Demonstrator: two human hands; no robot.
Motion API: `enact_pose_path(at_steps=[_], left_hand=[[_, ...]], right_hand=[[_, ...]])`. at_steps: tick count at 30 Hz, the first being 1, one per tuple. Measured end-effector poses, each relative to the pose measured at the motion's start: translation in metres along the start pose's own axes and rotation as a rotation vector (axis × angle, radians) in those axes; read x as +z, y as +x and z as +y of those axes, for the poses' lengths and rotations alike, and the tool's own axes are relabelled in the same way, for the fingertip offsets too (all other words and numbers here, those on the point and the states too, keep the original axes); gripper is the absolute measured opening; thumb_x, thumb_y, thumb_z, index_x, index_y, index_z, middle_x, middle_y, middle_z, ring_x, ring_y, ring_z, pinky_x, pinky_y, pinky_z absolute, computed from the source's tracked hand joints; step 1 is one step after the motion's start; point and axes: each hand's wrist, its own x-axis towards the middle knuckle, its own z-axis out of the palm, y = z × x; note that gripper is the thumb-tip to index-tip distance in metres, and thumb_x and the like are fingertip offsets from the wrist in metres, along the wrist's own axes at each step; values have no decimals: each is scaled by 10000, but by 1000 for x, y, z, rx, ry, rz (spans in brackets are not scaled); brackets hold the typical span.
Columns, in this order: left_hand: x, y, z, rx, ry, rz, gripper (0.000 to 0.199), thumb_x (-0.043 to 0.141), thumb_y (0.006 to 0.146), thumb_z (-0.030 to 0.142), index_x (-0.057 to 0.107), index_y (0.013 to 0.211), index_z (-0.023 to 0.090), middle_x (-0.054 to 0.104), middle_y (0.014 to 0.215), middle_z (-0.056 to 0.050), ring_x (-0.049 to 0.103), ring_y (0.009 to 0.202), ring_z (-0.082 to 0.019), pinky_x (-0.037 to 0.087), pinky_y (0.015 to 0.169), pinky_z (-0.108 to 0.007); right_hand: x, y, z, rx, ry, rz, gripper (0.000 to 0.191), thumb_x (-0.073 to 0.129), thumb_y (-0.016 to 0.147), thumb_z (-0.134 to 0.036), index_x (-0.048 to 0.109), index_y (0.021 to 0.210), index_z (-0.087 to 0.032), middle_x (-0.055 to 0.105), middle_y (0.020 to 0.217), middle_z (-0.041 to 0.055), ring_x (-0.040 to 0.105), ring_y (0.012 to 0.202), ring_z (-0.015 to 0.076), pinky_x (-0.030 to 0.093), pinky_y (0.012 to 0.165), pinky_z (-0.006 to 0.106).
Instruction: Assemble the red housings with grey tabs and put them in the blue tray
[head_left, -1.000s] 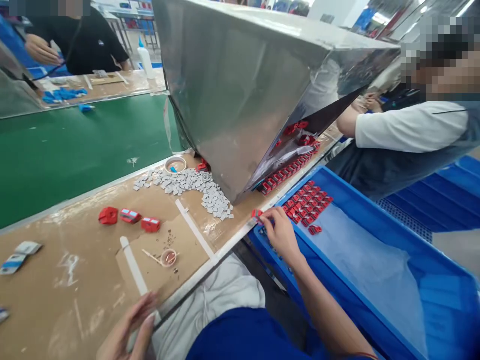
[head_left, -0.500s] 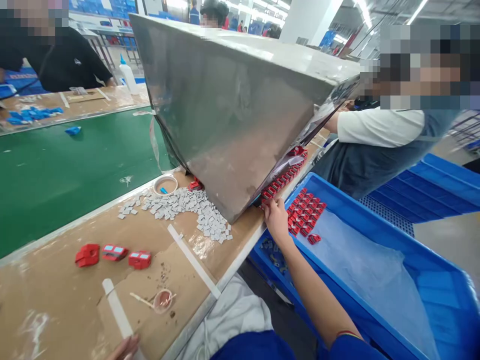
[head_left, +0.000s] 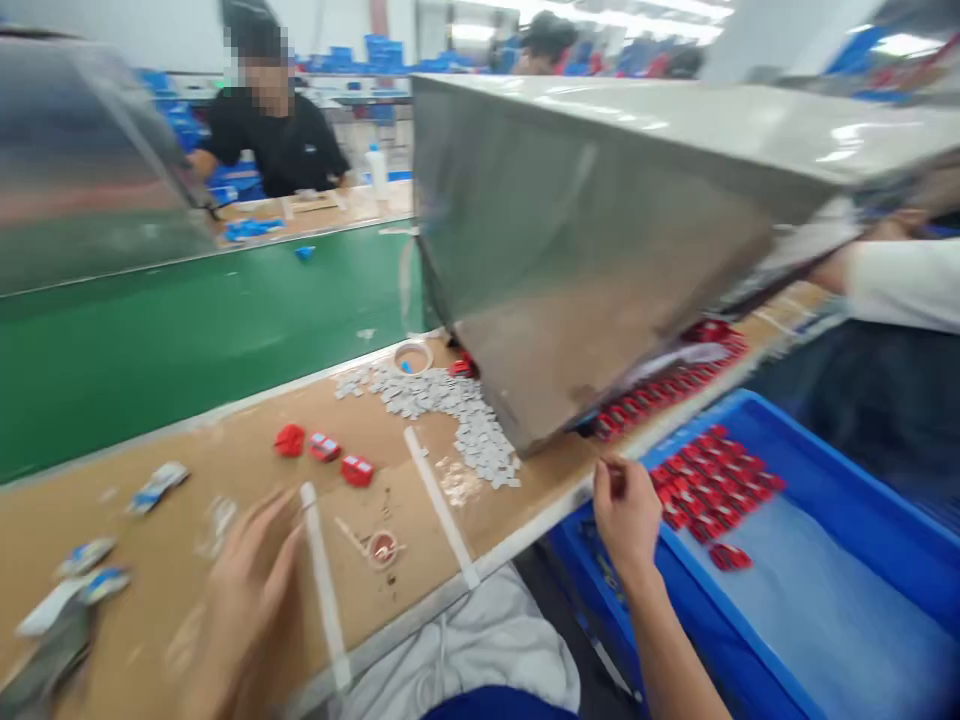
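Observation:
My left hand [head_left: 251, 585], a little blurred, is over the brown bench top with its fingers stretched out and nothing visible in them. My right hand [head_left: 628, 515] hangs by the bench's front edge, beside the blue bin, its fingers curled in; whatever they may hold is hidden. Ahead of my left hand lie a red toy part [head_left: 289, 440] and two red toy car bodies with pale windows [head_left: 325, 447]. A row of similar red pieces [head_left: 652, 392] runs along the bench under the metal hood. More red toy cars [head_left: 716, 480] lie in rows in the bin.
A slanted metal hood [head_left: 600, 270] stands on the bench beside a spread of small grey tiles [head_left: 450, 405]. Nearby are a tape roll [head_left: 413, 358] and a small cup of reddish paste [head_left: 382, 549]. Beyond runs a green belt [head_left: 225, 330]. Co-workers sit opposite and at right.
My right hand has come back from the row of red pieces toward me. My left hand has moved forward over the bench, fingers spreading. The view has swung left.

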Motion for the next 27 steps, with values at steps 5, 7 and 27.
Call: enact_pose_path(at_steps=[5,7,27], left_hand=[[10,94,2,-70,182,-175,608,543,768,26,659,1334,217,606,1430,-131,528,1401,-362,372,1235,-570],[14,112,-8,-132,136,-215,474,540,761,23,731,1156,202,637,1327,-130,610,1275,-327,468,1154,-518],[9,-22,68,-908,-1352,-14,649,623,796,835,586,821,187,598,593,30,518,401,-92,346,332,-168]], right_hand=[[15,-38,-20,-21,212,-178,511,527,989,-632,696,885,-160,694,757,98,605,606,195,489,600,324],[25,-43,-24,48,253,-207,590,529,956,-708,709,887,-151,702,733,105,619,599,202,498,594,325],[10,-46,-62,169,438,-271,371,737,869,-521,696,937,-159,698,779,61,648,626,196,538,596,321]])
